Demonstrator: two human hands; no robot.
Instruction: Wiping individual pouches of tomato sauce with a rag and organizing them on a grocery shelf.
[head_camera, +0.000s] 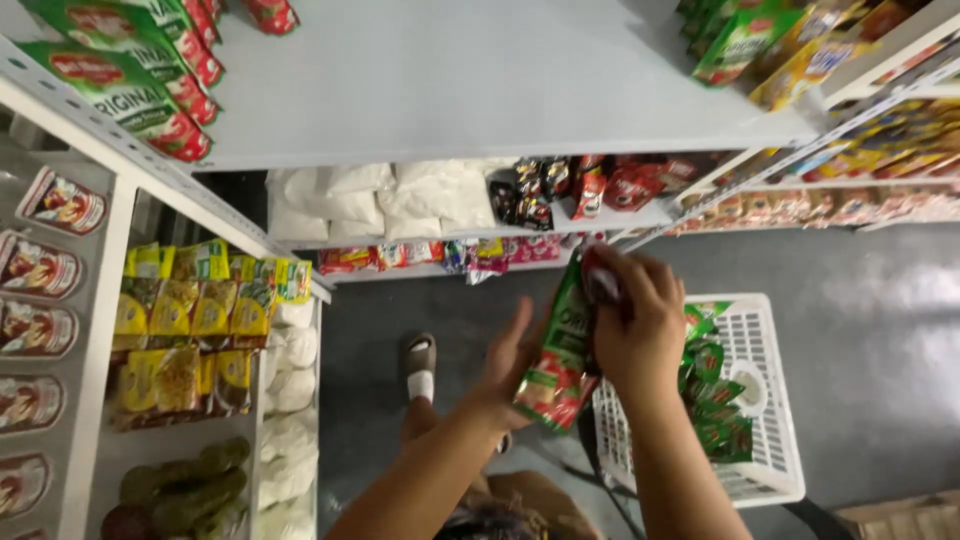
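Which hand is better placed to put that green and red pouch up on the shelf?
Probably the right hand: it grips the pouch at its top. The left hand is open, only steadying it from behind. The grey shelf lies just above.

Feed was bright and even on my end, light coming from overhead. The pale top shelf (480, 80) was close to washed out, and the grey floor (860, 300) carried soft glare patches on the right. Shadow was deep under the shelf boards. Both hands (640, 325) were smeared by motion blur, and so was the green-and-red pouch (560, 350). I saw strong wide-angle bending at the edges, shelf rails bowed, and soft corner detail.
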